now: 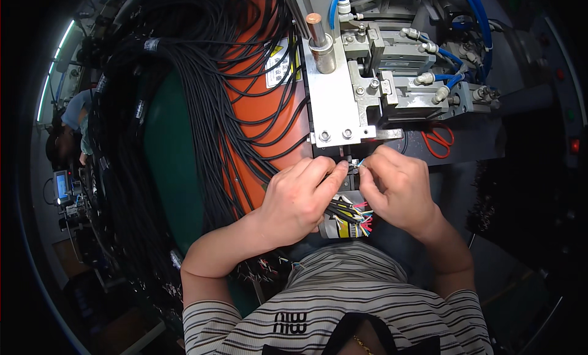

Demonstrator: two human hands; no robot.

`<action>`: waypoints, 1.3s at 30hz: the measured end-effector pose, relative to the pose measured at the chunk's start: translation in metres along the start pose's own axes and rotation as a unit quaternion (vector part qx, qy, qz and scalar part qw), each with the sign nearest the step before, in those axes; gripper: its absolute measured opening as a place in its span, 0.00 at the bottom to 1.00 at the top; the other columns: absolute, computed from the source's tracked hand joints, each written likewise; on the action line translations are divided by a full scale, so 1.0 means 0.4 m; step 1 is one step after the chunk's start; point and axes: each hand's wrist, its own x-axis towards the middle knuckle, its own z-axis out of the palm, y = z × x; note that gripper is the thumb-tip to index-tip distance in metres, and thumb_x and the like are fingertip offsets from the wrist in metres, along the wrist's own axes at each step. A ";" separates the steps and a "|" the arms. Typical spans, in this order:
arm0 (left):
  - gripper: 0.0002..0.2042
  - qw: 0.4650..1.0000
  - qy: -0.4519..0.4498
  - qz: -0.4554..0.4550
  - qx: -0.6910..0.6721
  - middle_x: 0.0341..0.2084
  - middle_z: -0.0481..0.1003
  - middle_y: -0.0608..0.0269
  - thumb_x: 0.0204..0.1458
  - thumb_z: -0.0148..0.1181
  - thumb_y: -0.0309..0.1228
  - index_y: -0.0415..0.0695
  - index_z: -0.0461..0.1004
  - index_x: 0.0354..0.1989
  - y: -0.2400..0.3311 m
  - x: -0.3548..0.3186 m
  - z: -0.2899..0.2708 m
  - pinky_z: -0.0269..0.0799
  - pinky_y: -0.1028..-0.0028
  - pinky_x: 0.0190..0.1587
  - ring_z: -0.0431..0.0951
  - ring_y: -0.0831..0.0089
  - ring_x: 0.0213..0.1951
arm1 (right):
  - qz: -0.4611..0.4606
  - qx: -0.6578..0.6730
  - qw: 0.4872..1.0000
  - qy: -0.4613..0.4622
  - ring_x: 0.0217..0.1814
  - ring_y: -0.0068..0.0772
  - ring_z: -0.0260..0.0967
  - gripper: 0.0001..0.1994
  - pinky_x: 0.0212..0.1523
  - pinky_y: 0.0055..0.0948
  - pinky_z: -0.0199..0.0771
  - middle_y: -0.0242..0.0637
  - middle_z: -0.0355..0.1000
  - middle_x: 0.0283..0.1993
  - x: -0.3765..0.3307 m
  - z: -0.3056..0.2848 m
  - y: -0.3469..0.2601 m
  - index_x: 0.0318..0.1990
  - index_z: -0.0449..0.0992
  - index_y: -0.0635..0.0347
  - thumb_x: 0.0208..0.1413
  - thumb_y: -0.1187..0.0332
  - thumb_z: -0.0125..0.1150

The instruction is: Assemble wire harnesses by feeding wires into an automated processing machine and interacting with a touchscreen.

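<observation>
Two forearms (228,240) angled inward. Your right hand (398,186) pinches a thin wire (361,162); your left hand (300,194) nearly meets it, whether gripping, cannot tell.

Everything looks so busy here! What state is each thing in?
Left hand: fingers curled, grip unclear
Right hand: pinching a thin wire
Black cables: bunched, draped
Coloured wire ends: splayed
Blue hoses: curved
Red-handled scissors: lying unheld
Screen: lit
Strip light: on
</observation>
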 end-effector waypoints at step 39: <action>0.19 0.991 0.072 -0.044 0.107 0.31 0.74 0.57 0.38 0.64 0.18 0.37 0.75 0.44 -0.021 -0.007 -0.028 0.70 0.64 0.43 0.75 0.56 0.35 | 0.079 0.294 0.948 -0.095 0.23 0.14 0.65 0.14 0.21 0.17 0.61 0.35 0.74 0.34 -0.018 -0.054 -0.033 0.42 0.80 0.65 0.45 0.84 0.65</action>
